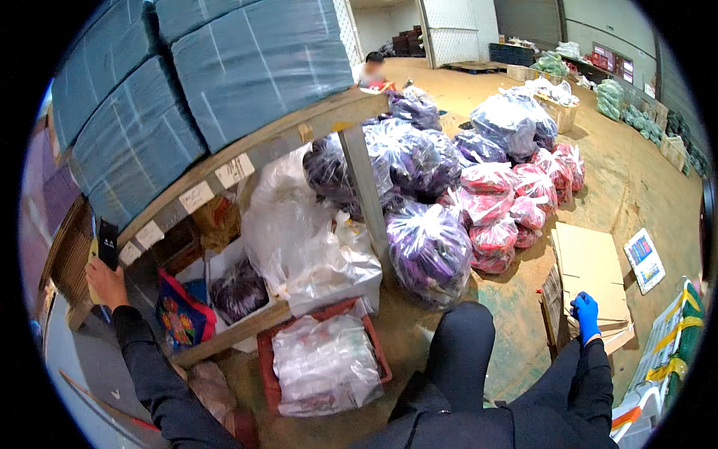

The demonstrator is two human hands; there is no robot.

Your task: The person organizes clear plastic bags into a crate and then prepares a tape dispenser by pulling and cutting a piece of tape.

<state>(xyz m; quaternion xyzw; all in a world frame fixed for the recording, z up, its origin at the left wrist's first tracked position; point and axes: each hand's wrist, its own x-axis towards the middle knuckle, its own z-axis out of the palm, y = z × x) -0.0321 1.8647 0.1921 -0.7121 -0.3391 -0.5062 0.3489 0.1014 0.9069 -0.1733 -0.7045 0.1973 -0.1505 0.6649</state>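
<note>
My bare left hand (109, 284) reaches out to the end of the wooden shelf. Its fingers are closed round a flat black rectangular item (108, 245) with small white marks; something yellow shows beside the fingers. My right hand (586, 316), in a blue glove, is at the near edge of a stack of flat brown cardboard (593, 273) by my right knee. Its fingers are curled in, and what they hold, if anything, is hidden.
Large blue-grey wrapped bales (258, 71) load the shelf (254, 144). Below stands a red crate (383, 358) of clear plastic bags. Ahead lie bags of purple (428, 251) and red contents (493, 232). A person (372, 72) is behind the shelf. A white-framed chair (649, 382) stands right.
</note>
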